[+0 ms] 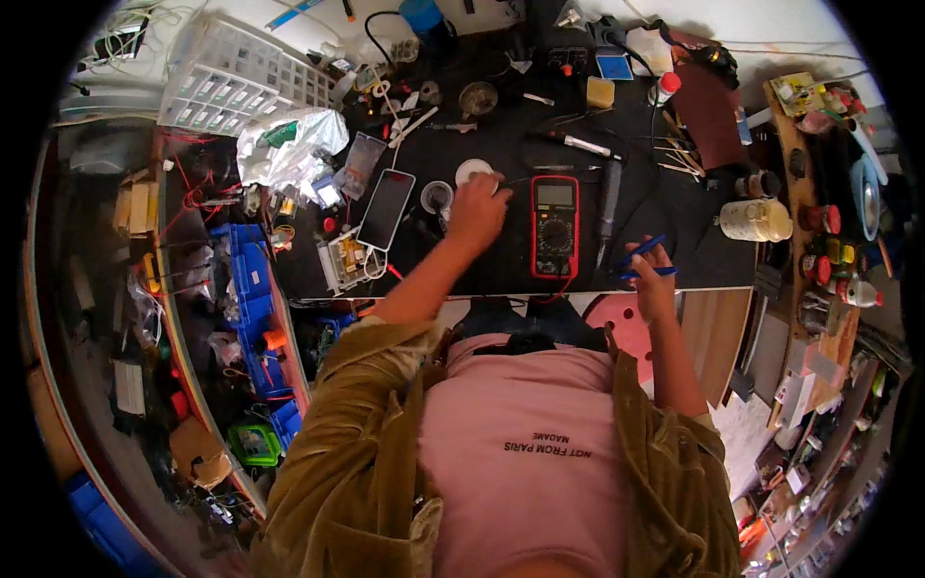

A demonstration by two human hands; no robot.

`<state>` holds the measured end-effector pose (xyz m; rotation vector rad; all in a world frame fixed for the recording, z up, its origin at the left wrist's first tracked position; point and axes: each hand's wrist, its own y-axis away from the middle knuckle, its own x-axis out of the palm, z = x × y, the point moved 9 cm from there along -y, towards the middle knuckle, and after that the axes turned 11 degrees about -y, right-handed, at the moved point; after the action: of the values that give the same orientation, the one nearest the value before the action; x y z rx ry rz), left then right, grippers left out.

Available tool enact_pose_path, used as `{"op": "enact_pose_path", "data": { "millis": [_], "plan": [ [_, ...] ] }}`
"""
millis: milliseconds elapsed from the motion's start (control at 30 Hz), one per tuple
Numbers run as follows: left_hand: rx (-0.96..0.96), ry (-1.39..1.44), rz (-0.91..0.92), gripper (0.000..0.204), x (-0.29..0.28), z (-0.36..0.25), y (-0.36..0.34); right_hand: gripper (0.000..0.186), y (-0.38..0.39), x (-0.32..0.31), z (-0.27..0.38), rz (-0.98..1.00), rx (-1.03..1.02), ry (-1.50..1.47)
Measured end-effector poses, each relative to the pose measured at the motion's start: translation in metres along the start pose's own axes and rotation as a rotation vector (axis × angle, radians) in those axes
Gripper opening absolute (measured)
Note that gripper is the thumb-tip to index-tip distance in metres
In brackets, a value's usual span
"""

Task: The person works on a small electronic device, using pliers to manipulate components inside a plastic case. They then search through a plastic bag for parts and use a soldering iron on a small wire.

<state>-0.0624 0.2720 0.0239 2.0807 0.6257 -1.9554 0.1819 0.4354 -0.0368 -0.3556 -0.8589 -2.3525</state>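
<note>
My left hand reaches over the bench with its fingers curled at the edge of a white round lid, and they appear to grip it. Just left of that hand stands a small round tub with something dark inside. By the bench's front edge, my right hand is closed round a blue-handled tool with two arms, whose working end I cannot make out. Between my hands lies a red and black multimeter. A smartphone with a dark screen rests left of the tub.
A soldering-iron-like dark stick lies right of the multimeter. A circuit module sits near the front left. Clear drawer cabinets and a silvery bag stand back left. A cream-coloured jar is at the right edge.
</note>
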Motion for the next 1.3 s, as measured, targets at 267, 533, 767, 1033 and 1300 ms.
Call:
{"op": "enact_pose_path", "data": {
  "millis": [267,533,767,1033,1300],
  "plan": [
    [-0.198,-0.001,-0.034,0.033,0.053,-0.001,-0.015,0.059,-0.001,0.027,0.011,0.029,-0.027,0.106],
    [-0.195,0.165,0.232,0.011,0.065,0.014,0.003,0.077,-0.046,-0.002,0.060,-0.022,-0.405,0.699],
    [-0.402,0.476,0.195,0.019,0.018,0.010,0.046,0.088,-0.068,0.035,0.084,0.030,-0.681,1.525],
    [-0.563,0.682,0.111,0.019,-0.005,0.002,0.058,0.090,-0.110,0.004,0.052,-0.012,-0.247,1.906],
    [-0.734,0.752,0.010,0.012,-0.026,0.019,0.071,0.077,-0.128,0.066,0.090,0.156,-0.831,1.646]
  ]
}}
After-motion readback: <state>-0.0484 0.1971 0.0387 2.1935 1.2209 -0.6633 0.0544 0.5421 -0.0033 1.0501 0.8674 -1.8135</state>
